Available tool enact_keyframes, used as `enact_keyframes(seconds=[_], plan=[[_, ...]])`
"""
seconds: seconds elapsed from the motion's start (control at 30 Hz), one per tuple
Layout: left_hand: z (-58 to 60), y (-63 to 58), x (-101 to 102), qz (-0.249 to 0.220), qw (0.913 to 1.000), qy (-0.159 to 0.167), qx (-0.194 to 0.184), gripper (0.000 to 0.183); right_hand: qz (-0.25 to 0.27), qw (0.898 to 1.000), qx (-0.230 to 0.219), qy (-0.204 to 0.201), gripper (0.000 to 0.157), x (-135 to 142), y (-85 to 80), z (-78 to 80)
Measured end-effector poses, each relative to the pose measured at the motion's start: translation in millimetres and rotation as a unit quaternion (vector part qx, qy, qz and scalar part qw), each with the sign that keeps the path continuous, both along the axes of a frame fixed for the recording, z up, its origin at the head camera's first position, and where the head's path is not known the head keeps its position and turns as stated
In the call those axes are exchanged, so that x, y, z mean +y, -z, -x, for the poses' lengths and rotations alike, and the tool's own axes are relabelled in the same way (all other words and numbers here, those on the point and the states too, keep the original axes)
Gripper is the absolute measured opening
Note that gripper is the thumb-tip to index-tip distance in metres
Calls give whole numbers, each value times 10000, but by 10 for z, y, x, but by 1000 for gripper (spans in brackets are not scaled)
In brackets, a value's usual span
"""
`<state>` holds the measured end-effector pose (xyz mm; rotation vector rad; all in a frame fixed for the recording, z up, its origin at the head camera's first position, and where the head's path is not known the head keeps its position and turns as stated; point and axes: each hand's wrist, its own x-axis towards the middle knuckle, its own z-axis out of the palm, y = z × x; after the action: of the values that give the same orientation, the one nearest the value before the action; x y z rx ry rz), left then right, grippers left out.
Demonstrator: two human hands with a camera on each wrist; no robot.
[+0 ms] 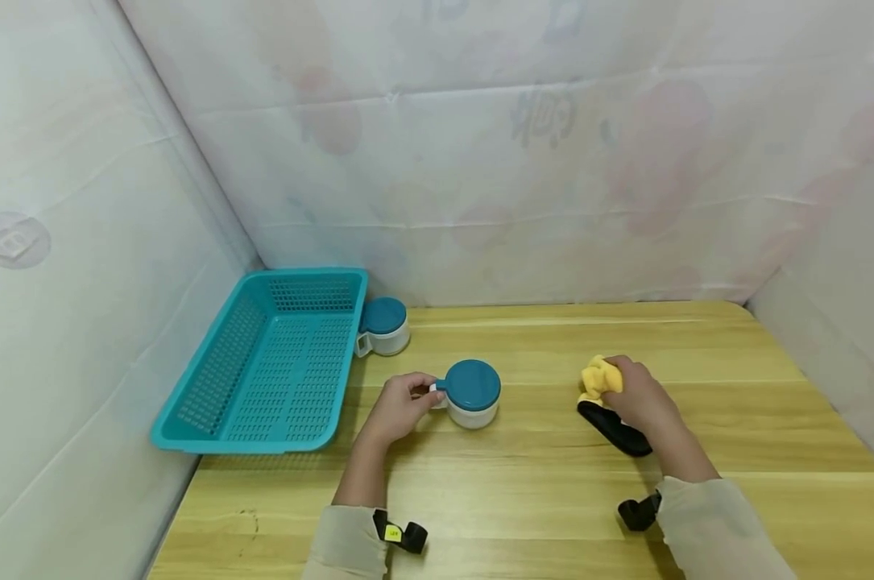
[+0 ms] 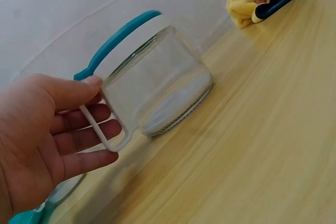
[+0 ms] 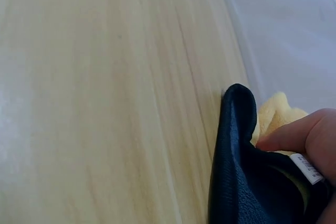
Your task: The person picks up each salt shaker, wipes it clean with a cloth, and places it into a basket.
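A clear glass seasoning jar (image 2: 157, 77) with a blue lid (image 1: 473, 385) and a white loop handle (image 2: 113, 142) stands near the middle of the table. My left hand (image 1: 400, 407) grips that handle, thumb on top and fingers curled through the loop. On the right, my right hand (image 1: 635, 395) pinches a bunched cloth (image 1: 600, 379), fluffy yellow on one side. Its other side is dark and leathery (image 3: 236, 171), with a white tag (image 3: 306, 169) close to the fingers. The cloth's dark part lies along the tabletop under the hand.
A turquoise plastic basket (image 1: 345, 387) sits at the left of the wooden table (image 1: 523, 499). Beside its right wall stands a second blue-lidded jar (image 1: 387, 326). White patterned sheets (image 1: 437, 177) hang behind the table and at both sides.
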<state>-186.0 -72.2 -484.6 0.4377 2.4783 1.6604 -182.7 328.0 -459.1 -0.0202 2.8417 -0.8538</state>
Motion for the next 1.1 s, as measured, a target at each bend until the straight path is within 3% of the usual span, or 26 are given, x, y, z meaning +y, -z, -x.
enact_keyframes(seconds=[0.27, 0.67, 1.1], plan=[[-30, -44, 25, 279, 9993, -142, 206, 15, -158, 9998, 145, 54, 61, -131, 19, 56], [-15, -139, -11, 457, 9973, -80, 572, 16, -272, 9992, 295, 91, 61, -225, 42, 94], [-17, -105, -13, 293, 9985, -381, 269, 12, -323, 9991, 237, 153, 60, -217, 48, 84]])
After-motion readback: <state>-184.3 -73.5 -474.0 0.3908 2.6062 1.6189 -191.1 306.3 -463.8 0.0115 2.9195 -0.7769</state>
